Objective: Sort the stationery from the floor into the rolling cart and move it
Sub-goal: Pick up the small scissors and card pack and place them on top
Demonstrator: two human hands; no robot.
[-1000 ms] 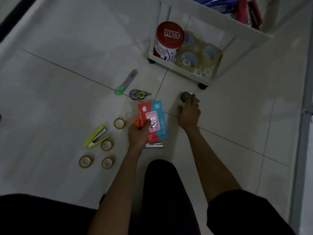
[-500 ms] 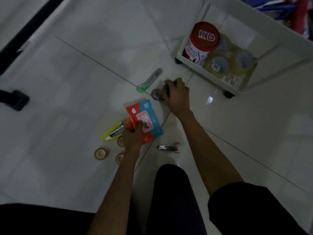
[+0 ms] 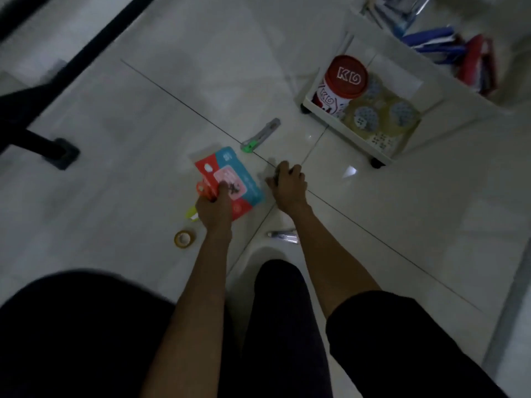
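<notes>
Right grip [image 3: 288,185] has been drawn back toward the body from beside the box cutter [image 3: 260,136] since half a second ago. The grey dispenser seen on the floor [image 3: 143,110] there is no longer visible. Its fingers are curled down round a small dark item [image 3: 274,176] at floor level, which is mostly hidden and blurred, so its type cannot be told.

Left grip [image 3: 214,208] is clamped on a red-and-blue packet [image 3: 238,182], thumb on its face. An orange piece [image 3: 203,188] is pinched against the packet's left edge. Whether the packet is clear of the floor cannot be told.

A corner of a yellow-green stapler [image 3: 191,213] is seen just left of the left grip, mostly covered. A yellow tape roll [image 3: 184,239] is lying flat, nearer the body. A small silver item [image 3: 283,236] is lying between the forearms, close to the right one. The box cutter, grey with a green end, is lying beyond both grips.

The rolling cart [image 3: 339,130] is parked far right. Its bottom tray is loaded with a red-lidded tin [image 3: 346,77] marked KD and clear tape rolls [image 3: 363,120] beside it. Blue and red items [image 3: 448,44] are seen in the upper tray, blurred. A black furniture foot [image 3: 61,153] is set on the floor far left.
</notes>
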